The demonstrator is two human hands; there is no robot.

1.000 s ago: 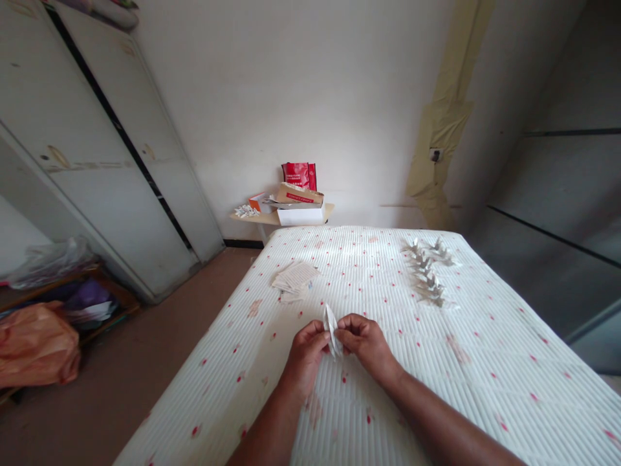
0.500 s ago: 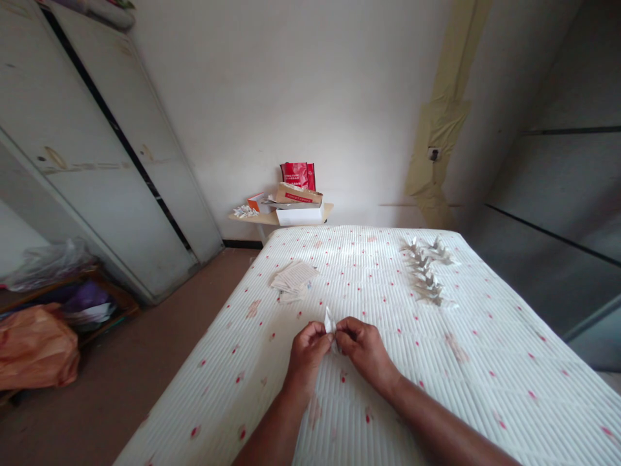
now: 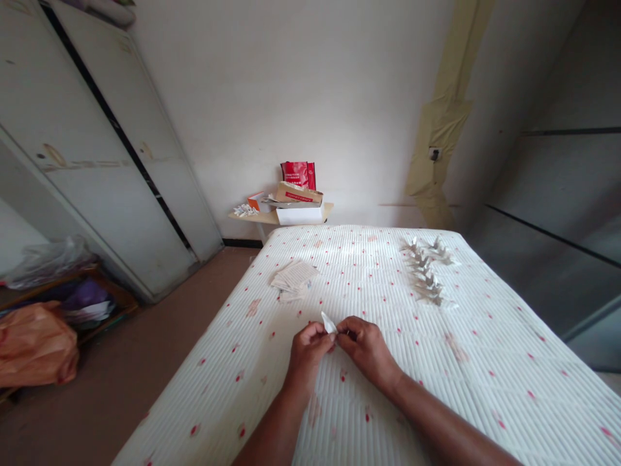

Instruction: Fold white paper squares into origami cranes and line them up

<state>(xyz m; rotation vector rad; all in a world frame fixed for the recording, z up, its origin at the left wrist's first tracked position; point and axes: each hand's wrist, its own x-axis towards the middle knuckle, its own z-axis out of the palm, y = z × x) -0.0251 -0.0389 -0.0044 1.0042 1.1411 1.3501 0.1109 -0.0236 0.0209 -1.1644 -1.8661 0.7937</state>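
Note:
A small folded piece of paper [image 3: 328, 323], white with a pointed tip, stands between my two hands above the bed cover. My left hand [image 3: 309, 346] pinches its left side between thumb and fingers. From the right, my right hand [image 3: 363, 344] pinches its other edge, fingers curled and fingertips close to the left thumb. The paper's lower part is hidden by the fingers. Beyond my left hand lies a loose stack of printed paper sheets [image 3: 294, 279]. Folded paper cranes [image 3: 427, 275], several in rows, sit at the far right of the bed.
The bed [image 3: 388, 388] has a white ribbed cover with red spots. Behind it, a small table [image 3: 245, 217] bears boxes [image 3: 301, 213], a red bag [image 3: 297, 175] and small white pieces. A cabinet [image 3: 97, 149] stands left, near an orange bag [image 3: 39, 346] on a low shelf.
The folded paper's tip has tilted to the left and lower, and its lower part no longer shows below the fingers. Both hands stay in nearly the same place.

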